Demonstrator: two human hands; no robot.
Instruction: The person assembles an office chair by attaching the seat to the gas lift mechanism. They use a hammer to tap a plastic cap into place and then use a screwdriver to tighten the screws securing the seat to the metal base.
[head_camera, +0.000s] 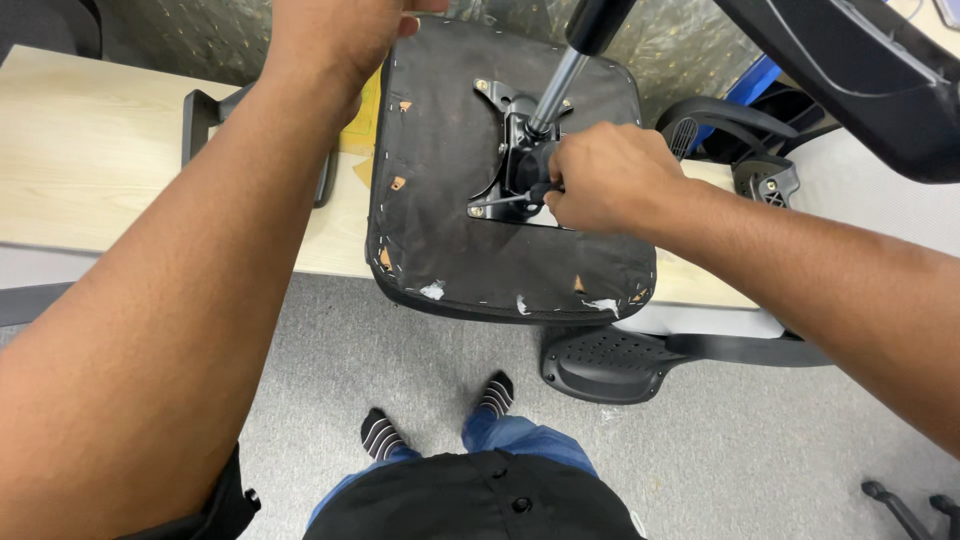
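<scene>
An upturned office chair seat (450, 200) lies on a light wooden table (90, 160), its black underside fabric torn and stapled along the edges. A black metal mechanism plate (505, 150) is bolted to it, with a gas lift column (565, 75) rising from it. My right hand (605, 180) is closed around a small black knob or lever on the mechanism. My left hand (335, 35) presses on the seat's far left corner, its fingers partly out of view.
A black armrest (205, 110) lies on the table at left. A perforated black chair part (610, 365) and its arm rest on the grey carpet below the table edge. Chair base legs (850, 70) hang at top right. My striped socks (380, 435) show below.
</scene>
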